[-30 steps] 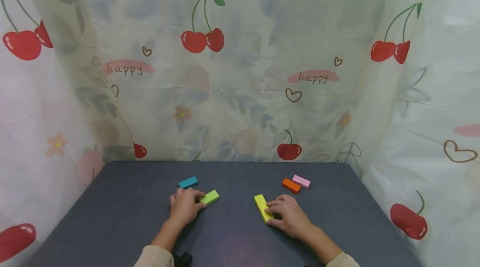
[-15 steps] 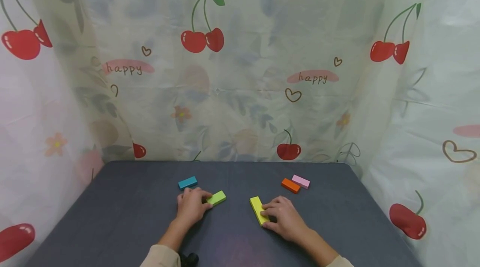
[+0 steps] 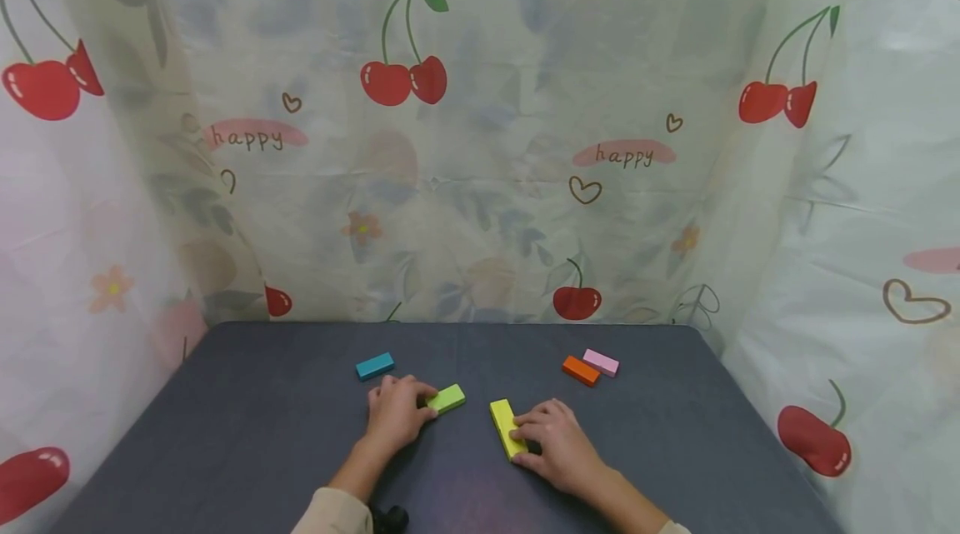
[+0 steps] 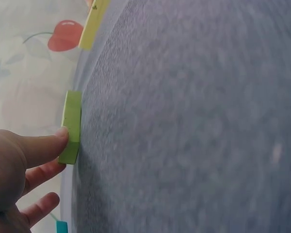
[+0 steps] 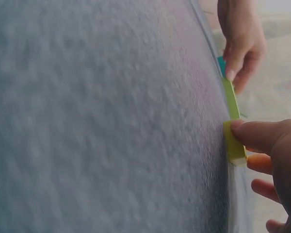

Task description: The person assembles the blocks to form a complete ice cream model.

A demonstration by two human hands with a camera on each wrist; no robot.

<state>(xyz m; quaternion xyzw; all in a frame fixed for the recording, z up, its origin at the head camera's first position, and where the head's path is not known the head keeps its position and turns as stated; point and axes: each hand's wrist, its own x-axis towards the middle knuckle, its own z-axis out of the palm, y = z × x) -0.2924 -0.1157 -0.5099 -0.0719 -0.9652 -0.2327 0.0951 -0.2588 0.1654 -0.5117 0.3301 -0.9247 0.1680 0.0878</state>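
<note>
In the head view my left hand pinches the near-left end of a light green block between thumb and fingers. The left wrist view shows the thumb against one face of that green block. My right hand pinches a longer yellow block by its right side, thumb at the near end. From the right wrist, the yellow block shows under the thumb, overlapping the green one behind it. The two blocks lie a short gap apart on the dark table, the yellow one to the right and slightly nearer.
A blue block lies behind my left hand. At the back right, an orange block sits close beside a pink block. A curtain printed with cherries surrounds the dark grey table at the back and sides.
My left hand has slid the green block to the right. My right hand has brought the yellow block left and slightly nearer, so the gap between them has narrowed. The other blocks stay put.
</note>
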